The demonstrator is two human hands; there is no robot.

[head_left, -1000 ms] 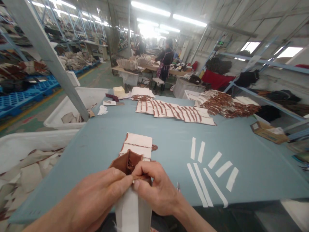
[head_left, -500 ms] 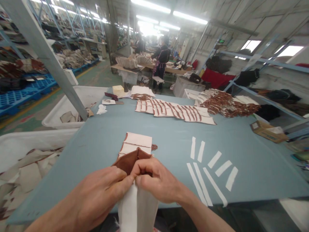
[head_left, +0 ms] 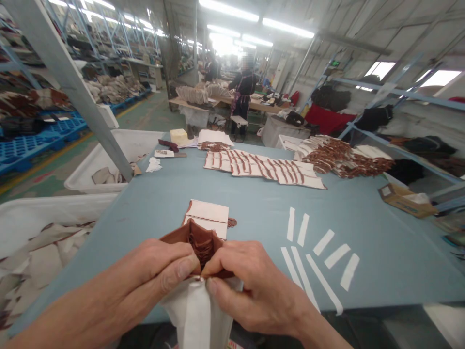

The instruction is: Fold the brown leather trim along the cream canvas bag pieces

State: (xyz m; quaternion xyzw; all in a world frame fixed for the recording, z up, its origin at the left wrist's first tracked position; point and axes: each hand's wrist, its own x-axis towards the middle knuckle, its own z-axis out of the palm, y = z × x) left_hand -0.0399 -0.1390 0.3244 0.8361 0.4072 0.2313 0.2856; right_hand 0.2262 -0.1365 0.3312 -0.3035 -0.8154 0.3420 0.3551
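Between my hands is a sewn leather piece [head_left: 198, 310], brown on one face and off-white on the other, its top gaping like a pouch. Gathered brown folds [head_left: 201, 247] show inside the opening. My left hand [head_left: 163, 271] pinches the near edge from the left. Right beside it, my right hand [head_left: 240, 276] pinches the same edge, thumb and forefinger close together. The lower part hangs past the table's front edge. Just beyond lies a flat off-white piece [head_left: 209, 212] with brown edging, partly hidden by the held one.
White strips [head_left: 327, 242] lie to the right on the blue-green table [head_left: 261, 208]. Overlapping panels [head_left: 261, 167] and a brown-and-white pile [head_left: 337, 155] sit at the back. White bins [head_left: 90, 186] stand left, a cardboard box [head_left: 407, 199] right. A person [head_left: 243, 92] stands farther off.
The opening has spread wider, so the gathered brown folds inside now show. My hands have shifted slightly along the near edge, and the hanging off-white part has fanned out leftward.
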